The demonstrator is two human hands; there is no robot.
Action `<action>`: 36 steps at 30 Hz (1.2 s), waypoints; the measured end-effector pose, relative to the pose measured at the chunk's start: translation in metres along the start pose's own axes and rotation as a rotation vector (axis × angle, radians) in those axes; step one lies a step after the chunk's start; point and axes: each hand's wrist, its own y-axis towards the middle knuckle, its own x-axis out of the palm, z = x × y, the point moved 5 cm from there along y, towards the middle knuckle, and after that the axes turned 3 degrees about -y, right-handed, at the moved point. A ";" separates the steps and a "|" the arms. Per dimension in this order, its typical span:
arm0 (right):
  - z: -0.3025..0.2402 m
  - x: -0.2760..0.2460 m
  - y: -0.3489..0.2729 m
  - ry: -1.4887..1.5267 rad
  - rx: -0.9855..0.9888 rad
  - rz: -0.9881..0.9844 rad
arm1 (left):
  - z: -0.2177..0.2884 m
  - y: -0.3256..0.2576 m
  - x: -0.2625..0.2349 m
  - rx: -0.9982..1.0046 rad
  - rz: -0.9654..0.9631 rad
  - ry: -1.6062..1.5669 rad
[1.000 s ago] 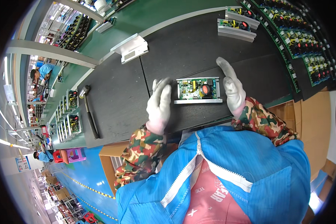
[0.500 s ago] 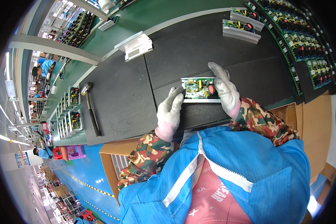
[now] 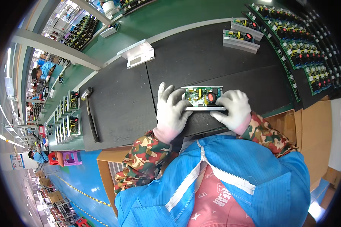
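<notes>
A green circuit board (image 3: 196, 99) with yellow parts and a round red-topped part sits in a silver metal channel (image 3: 205, 108) on the black mat in front of me. My left hand (image 3: 171, 111), in a white glove with grey fingertips, grips the channel's left end; its upper fingers are spread and raised. At the right end, my right hand (image 3: 235, 110) has its fingers curled over the board and its thumb by the near rail. The gloves partly hide both ends.
A hammer (image 3: 90, 115) lies on the mat at left. An empty silver bracket (image 3: 139, 55) stands toward the back. Two board assemblies (image 3: 241, 41) are at the back right, beside rows of circuit boards (image 3: 305, 49). More assemblies (image 3: 67, 117) stand at far left. Cardboard boxes (image 3: 316, 140) flank me.
The board in its channel has shifted slightly left and nearer. My left fingers have spread upward; my right fingers, raised before, have curled down over the board's right end.
</notes>
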 end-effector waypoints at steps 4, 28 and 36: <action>-0.004 0.003 0.004 -0.025 -0.093 -0.001 | 0.012 0.012 -0.007 0.077 -0.042 0.094; 0.149 -0.073 0.049 -0.633 0.133 0.001 | -0.207 0.103 -0.075 -0.341 0.019 0.578; 0.167 -0.224 -0.014 -0.876 0.651 0.103 | -0.244 0.090 -0.059 -0.206 -0.204 0.810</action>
